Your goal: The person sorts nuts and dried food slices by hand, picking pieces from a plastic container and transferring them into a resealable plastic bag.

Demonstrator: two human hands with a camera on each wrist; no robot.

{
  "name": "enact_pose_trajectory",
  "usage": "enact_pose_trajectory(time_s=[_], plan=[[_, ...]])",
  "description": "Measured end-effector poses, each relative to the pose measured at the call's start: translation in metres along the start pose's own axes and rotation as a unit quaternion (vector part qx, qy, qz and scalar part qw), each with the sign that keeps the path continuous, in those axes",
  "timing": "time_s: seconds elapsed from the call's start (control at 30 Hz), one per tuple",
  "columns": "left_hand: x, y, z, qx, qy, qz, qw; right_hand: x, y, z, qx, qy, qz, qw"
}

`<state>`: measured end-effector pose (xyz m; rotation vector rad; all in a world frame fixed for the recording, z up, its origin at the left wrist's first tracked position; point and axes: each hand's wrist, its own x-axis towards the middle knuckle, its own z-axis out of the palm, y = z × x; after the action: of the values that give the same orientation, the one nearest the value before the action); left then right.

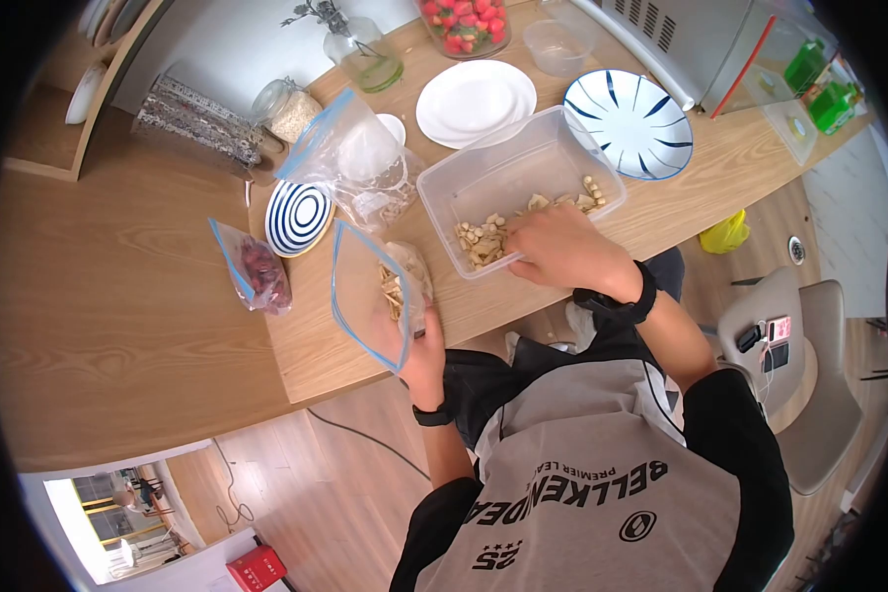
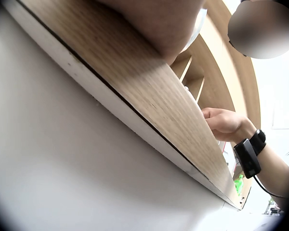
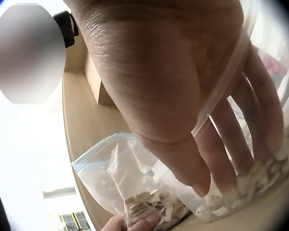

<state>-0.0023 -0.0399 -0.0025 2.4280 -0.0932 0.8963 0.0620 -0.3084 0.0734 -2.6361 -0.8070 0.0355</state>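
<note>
My left hand [image 1: 425, 353] grips the lower side of a clear zip bag [image 1: 361, 306] with a blue seal; pale dried slices [image 1: 393, 292] lie inside it. In the right wrist view, the left thumb and a finger pinch the bag's bottom edge. My right hand [image 1: 570, 249] reaches over the near wall of a clear plastic container [image 1: 498, 158]. Its fingers [image 3: 216, 161] extend, slightly spread, down among pale dried pieces [image 3: 260, 179]. In the left wrist view, the bag is out of sight and the table edge fills much of the frame.
Left of the container stand another clear zip bag [image 1: 365, 168], a blue-striped plate [image 1: 299, 219] and a bag of dark red fruit [image 1: 261, 271]. Behind it are white plates [image 1: 444, 118] and a strawberry container [image 1: 464, 30]. A blue-rimmed plate [image 1: 629, 123] lies to the right.
</note>
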Motion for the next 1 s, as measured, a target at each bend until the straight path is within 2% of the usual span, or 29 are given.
enact_pose_trajectory(time_s=[0.3, 0.73, 0.9, 0.97, 1.0], plan=[[0.001, 0.001, 0.002, 0.016, 0.035, 0.006, 0.999, 0.001, 0.000, 0.000, 0.003, 0.012, -0.013, 1.000], [-0.002, 0.000, 0.001, 0.011, 0.032, -0.009, 0.999, -0.001, 0.003, -0.003, 0.050, 0.025, -0.030, 0.998], [-0.008, -0.012, 0.002, 0.016, 0.033, -0.007, 0.999, 0.005, 0.013, -0.017, 0.117, -0.023, -0.072, 0.990], [-0.002, -0.005, -0.004, 0.042, 0.023, 0.044, 0.998, 0.008, 0.016, -0.025, 0.173, -0.048, -0.080, 0.980], [-0.001, -0.001, -0.006, 0.041, 0.032, 0.028, 0.998, 0.009, 0.017, -0.028, 0.164, -0.061, -0.088, 0.981]])
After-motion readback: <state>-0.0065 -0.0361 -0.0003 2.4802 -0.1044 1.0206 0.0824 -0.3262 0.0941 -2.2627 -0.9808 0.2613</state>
